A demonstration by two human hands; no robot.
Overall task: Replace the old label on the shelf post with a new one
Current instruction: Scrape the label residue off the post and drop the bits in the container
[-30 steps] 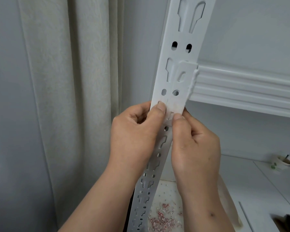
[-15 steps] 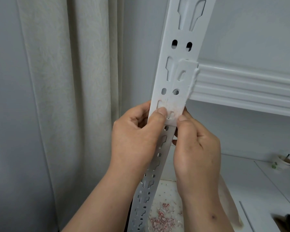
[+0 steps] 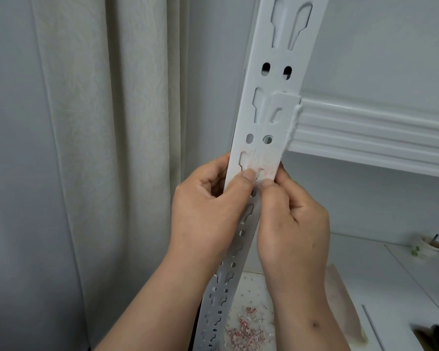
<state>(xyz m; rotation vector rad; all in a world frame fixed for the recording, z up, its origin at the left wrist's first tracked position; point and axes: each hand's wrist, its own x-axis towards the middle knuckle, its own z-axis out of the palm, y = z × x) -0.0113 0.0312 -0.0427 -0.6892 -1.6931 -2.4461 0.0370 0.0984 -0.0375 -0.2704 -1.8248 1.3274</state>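
The white slotted shelf post (image 3: 271, 102) runs from the top of the view down between my hands. A faint pinkish patch of old label residue (image 3: 262, 162) stains the post just below two round holes. My left hand (image 3: 208, 211) curls round the post's left edge, and its thumb presses the front at the lower edge of the patch. On the other side my right hand (image 3: 292, 224) holds the post's right edge with curled fingers, its thumb tip on the front just below the patch. No new label is in view.
A cream curtain (image 3: 107, 148) hangs left of the post. A white shelf beam (image 3: 370, 133) joins the post on the right. Pink and white scrapings (image 3: 243, 330) lie on a white surface below. A paper cup (image 3: 427, 248) stands at the far right.
My left thumb has slid a little way down the post's front, uncovering more of the pinkish patch. My right thumb has shifted only slightly.
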